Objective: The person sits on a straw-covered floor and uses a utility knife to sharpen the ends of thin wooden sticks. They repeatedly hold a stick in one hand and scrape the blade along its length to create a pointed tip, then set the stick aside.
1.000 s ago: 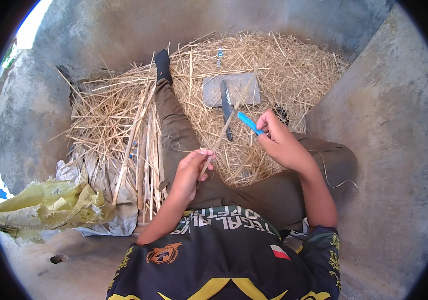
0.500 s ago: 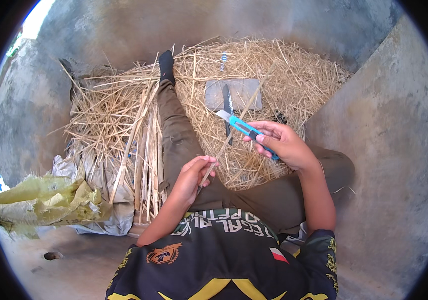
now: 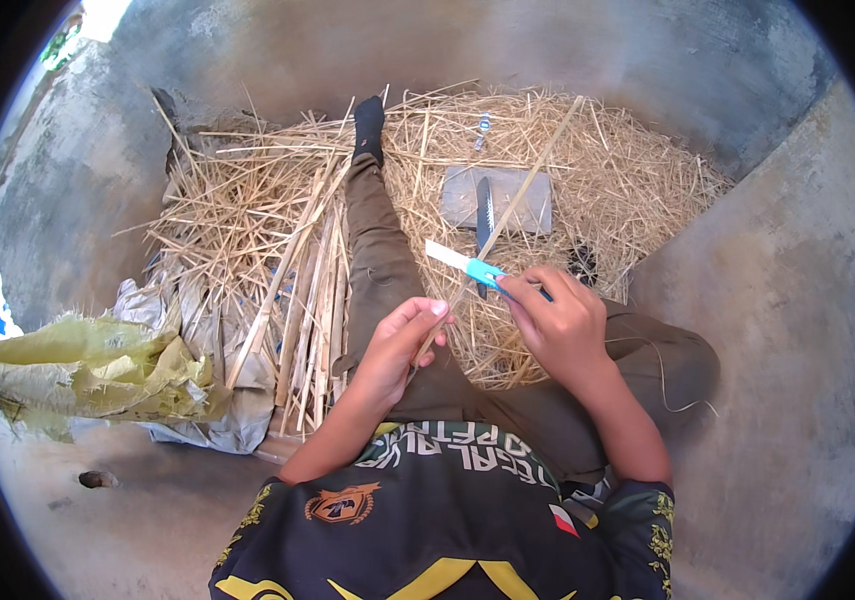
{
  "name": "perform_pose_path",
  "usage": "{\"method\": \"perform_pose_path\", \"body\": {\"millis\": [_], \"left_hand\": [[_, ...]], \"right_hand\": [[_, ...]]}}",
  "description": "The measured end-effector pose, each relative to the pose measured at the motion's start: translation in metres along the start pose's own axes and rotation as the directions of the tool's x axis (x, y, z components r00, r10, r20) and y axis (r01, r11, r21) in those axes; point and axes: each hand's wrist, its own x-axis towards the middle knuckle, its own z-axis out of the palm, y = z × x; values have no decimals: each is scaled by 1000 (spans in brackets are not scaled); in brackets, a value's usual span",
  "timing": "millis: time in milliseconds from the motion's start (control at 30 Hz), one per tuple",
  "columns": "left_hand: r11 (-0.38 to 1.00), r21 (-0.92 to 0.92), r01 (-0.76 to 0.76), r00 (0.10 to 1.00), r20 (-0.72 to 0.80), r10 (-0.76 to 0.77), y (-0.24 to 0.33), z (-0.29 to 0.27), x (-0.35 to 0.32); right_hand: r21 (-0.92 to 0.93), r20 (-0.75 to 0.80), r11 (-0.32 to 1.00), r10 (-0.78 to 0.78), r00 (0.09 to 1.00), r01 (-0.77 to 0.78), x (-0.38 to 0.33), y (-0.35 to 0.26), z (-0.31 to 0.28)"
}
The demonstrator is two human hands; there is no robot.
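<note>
My left hand (image 3: 403, 345) pinches the near end of a long, thin bamboo-like strip (image 3: 538, 172), which slants up and away to the right. My right hand (image 3: 560, 322) is closed around a blue utility knife (image 3: 486, 273), back of the hand upward. Its pale blade points left, and the knife crosses over the strip; I cannot tell whether they touch. Beyond them a dark-bladed knife (image 3: 485, 205) lies on a grey rectangular block (image 3: 536, 207), its lower part hidden behind the strip and utility knife.
Shavings (image 3: 638, 170) cover the floor ahead. Longer split strips (image 3: 313, 310) lie beside my outstretched left leg (image 3: 378, 220). A torn yellowish sack (image 3: 98, 375) sits at the left. A wristwatch (image 3: 484, 130) rests on the shavings. Concrete walls (image 3: 508, 45) stand close around.
My right hand has rolled over, palm now downward, and more of the utility knife's blade sticks out. The left hand keeps its pinch on the strip. The whole view has shifted slightly.
</note>
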Motion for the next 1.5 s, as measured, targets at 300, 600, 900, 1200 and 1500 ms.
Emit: {"method": "perform_pose_path", "body": {"millis": [300,600,900,1200,1500], "left_hand": [[996,12,-92,996,11,92,19,20,-5],[987,134,-94,993,-52,101,27,27,-26],[984,136,-116,986,-103,130,22,33,-19],[986,80,-144,983,-101,152,16,24,-16],[975,130,-178,980,-68,188,14,19,-16]], "right_hand": [[-151,88,961,-221,971,233,-16,-5,-1],[-182,-90,972,-169,981,151,-13,-3,1],[-269,-157,931,-294,943,246,-13,-7,6],[-257,-126,928,-311,942,271,-13,-10,3],[-266,-142,948,-217,966,174,-8,-2,-2]]}}
